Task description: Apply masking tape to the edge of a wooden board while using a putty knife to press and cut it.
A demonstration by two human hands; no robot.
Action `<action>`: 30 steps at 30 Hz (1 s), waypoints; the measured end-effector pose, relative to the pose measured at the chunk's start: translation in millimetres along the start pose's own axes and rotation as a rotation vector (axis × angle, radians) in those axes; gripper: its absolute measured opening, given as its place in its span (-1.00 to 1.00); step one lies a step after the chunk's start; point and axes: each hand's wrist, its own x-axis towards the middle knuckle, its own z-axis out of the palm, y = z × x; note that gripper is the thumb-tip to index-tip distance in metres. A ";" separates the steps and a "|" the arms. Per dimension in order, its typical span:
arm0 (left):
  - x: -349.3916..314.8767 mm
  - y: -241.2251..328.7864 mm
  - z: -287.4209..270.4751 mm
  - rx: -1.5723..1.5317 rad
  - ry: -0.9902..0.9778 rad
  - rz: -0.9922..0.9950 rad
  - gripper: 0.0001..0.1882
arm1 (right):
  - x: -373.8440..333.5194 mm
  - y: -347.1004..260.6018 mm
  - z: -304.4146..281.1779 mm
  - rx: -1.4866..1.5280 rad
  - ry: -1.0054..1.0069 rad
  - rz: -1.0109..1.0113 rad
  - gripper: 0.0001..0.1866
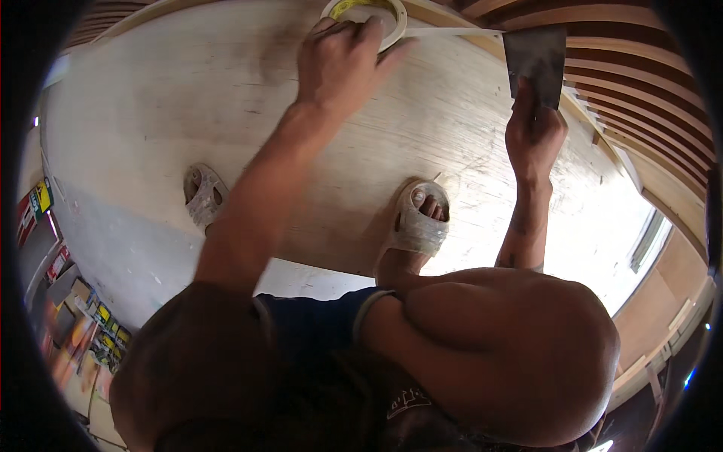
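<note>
Cream tape roll (398,32): far side of the plywood board (151,113), left of the scraper (544,54). I'd guess light, with a stiff ring and slick sides; best held by the outer rim or with fingers through the middle.
Left hand (335,60): closed over the near edge of the roll, one digit sticking out to the right (bit of motion blur there, so don't quiz me on each finger).
Pale strip (456,32): runs right from the roll to the scraper's far left corner. Looks thin and floppy, probably sticky and easy to tear, so I'd touch it only at the ends. Can't tell if it's stuck to the blade or passes behind it.
Scraper: dark, wide, flat blade, likely light and springy with a thinnish edge. Take it by the handle, low down.
Right hand (536,143): wrapped round the scraper's near end, one digit laid up along the blade; the fist hides most of the handle.
Writing: white lettering on the dark cloth (407,399) at the near edge; yellow-and-black packages (109,331) on the near left have printed labels, small and smeared. Nothing readable on the roll or blade from here.
</note>
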 end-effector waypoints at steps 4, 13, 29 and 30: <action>-5.0 -32.1 -13.3 -0.099 0.005 0.509 -0.70 | 2.6 17.7 -7.9 -0.154 -0.043 -0.050 -0.70; -14.7 -39.9 -22.7 0.160 -0.325 0.200 -0.64 | 8.0 19.4 -12.5 -0.169 -0.072 -0.001 -0.56; 22.1 13.0 -7.5 0.101 0.254 -0.334 -0.71 | -3.9 8.1 1.8 -0.072 0.071 -0.037 -0.81; 22.5 11.5 -6.9 0.111 0.252 -0.366 -0.69 | -6.2 4.6 7.1 -0.074 0.112 -0.039 -0.84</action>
